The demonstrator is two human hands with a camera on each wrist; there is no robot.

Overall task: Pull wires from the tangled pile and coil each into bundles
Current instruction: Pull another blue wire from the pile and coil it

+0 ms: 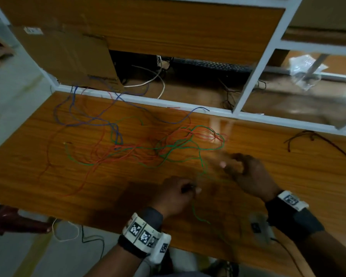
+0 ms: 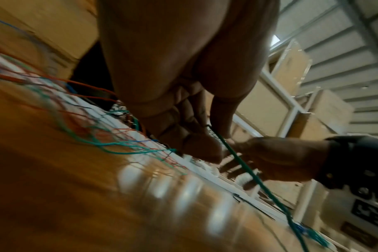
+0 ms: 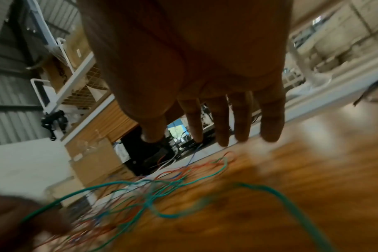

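A tangled pile of red, green and blue wires (image 1: 148, 148) spreads over the middle of the wooden table (image 1: 48, 176). My left hand (image 1: 194, 189) sits near the table's front edge. In the left wrist view its thumb and curled fingers (image 2: 196, 136) pinch one green wire (image 2: 259, 180). This green wire (image 1: 195, 211) hangs from the pinch toward the front edge and also leads back to the pile. My right hand (image 1: 228, 162) hovers blurred just right of the pile. Its fingers (image 3: 240, 122) are stretched out and hold nothing, with the green wire (image 3: 276, 194) lying below them.
A white frame rail (image 1: 208, 110) borders the table's far edge; a cardboard box (image 1: 68, 54), a black keyboard (image 1: 212, 65) and a white cable (image 1: 148, 82) lie beyond it. A separate dark wire (image 1: 316, 138) lies at the far right. A plastic bag (image 1: 306, 68) lies behind.
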